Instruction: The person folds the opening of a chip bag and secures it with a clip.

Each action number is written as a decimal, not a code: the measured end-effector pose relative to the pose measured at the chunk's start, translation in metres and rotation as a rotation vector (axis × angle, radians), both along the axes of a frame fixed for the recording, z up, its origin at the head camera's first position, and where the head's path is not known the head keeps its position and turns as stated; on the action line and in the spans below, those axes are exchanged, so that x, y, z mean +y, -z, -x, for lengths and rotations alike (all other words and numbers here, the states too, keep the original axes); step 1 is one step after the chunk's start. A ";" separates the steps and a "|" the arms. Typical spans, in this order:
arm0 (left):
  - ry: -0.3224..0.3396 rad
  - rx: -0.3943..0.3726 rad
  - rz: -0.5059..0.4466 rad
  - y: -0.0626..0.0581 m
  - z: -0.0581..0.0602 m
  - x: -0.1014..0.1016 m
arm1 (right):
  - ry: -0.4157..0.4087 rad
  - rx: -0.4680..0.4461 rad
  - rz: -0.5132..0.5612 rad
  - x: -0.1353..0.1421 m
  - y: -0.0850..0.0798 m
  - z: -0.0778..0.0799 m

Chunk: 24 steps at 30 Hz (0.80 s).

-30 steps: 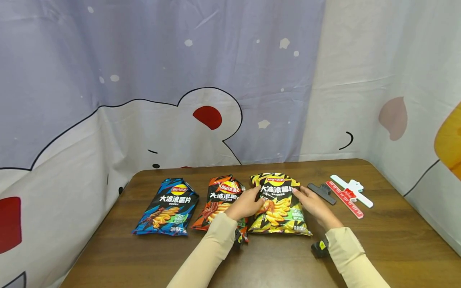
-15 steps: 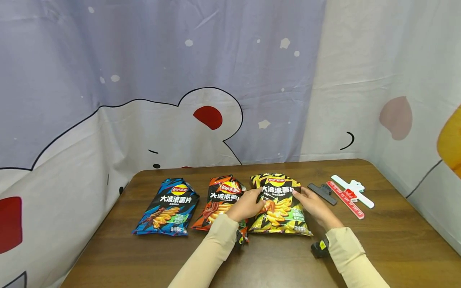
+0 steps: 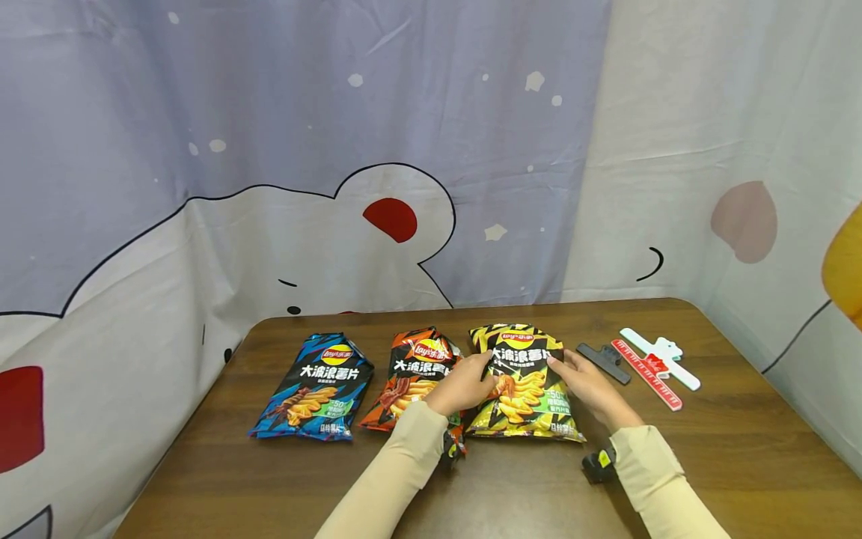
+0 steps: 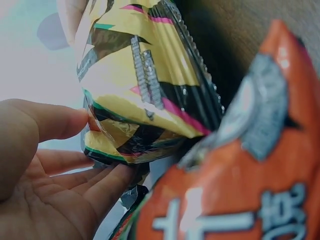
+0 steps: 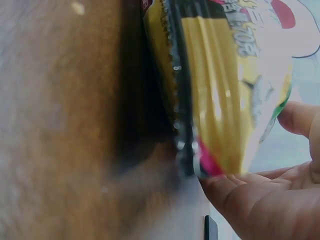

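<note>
Both hands grip a yellow and black bag of potato chips (image 3: pixel 517 404) from its two sides. My left hand (image 3: pixel 465 385) has its thumb on the bag's front and fingers behind its left edge, as the left wrist view shows. On the other side, my right hand (image 3: pixel 592 385) holds the right edge, thumb on top and fingers underneath (image 5: pixel 235 192). An orange bag of chips (image 3: pixel 404 374) lies to the left, partly hidden by the left hand and sleeve. Farther left is a blue bag of chips (image 3: pixel 313 389), lying face up.
To the right lie a black bag clip (image 3: pixel 604 362), a red bag clip (image 3: pixel 646 374) and a white bag clip (image 3: pixel 680 373), the red one partly over the white. All rest on a brown wooden table (image 3: pixel 512 494). A patterned curtain (image 3: pixel 431 112) hangs behind.
</note>
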<state>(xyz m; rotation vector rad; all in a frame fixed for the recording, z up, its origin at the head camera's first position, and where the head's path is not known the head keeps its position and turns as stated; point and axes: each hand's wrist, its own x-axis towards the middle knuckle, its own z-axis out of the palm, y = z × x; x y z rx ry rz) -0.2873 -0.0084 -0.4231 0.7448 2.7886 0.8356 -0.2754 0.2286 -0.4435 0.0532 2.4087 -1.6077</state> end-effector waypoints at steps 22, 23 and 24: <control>-0.009 -0.010 -0.024 -0.004 -0.007 0.002 | 0.000 0.012 0.070 0.002 -0.007 -0.004; -0.006 -0.009 -0.024 -0.004 -0.007 0.002 | -0.003 0.016 0.075 0.003 -0.007 -0.005; -0.004 -0.011 -0.025 -0.005 -0.007 0.002 | -0.003 0.021 0.086 0.003 -0.007 -0.005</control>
